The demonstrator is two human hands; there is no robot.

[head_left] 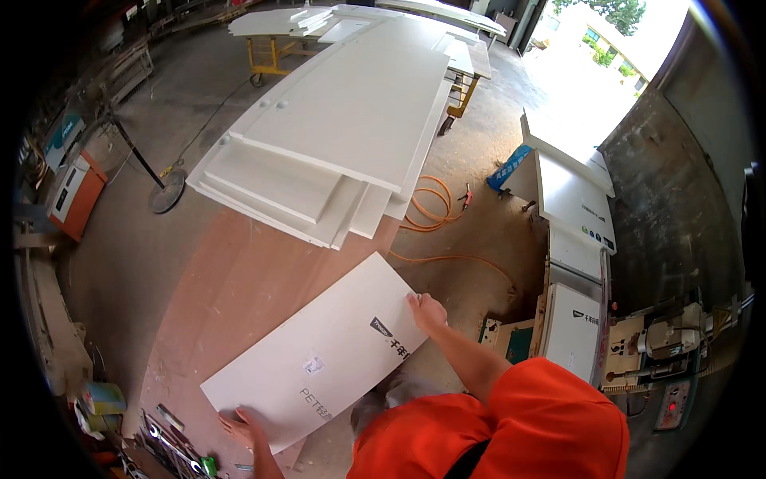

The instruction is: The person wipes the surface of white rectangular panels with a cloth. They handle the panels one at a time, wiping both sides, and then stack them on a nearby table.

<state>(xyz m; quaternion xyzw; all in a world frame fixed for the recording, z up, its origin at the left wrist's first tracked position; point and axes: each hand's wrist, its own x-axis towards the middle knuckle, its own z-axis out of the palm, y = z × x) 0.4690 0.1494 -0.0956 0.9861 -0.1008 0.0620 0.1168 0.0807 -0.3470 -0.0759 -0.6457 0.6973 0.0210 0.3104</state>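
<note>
A white rectangular panel (343,327) with dark printing and a small label lies aslant over the near end of a brown worktable (215,287). Its lower right part reaches past the table edge toward my body. My right hand (428,312) is closed on the panel's right end, thumb on the upper face; the fingers beneath are hidden. At the panel's lower left corner, my left hand (242,428) rests against the edge with its fingers stretched out.
White panels (343,104) are stacked on the far part of the table. Tools (171,447) lie at the near left corner. An orange hose (431,203) coils on the floor to the right. Beyond it stand more white panels (570,191) and a machine (670,339).
</note>
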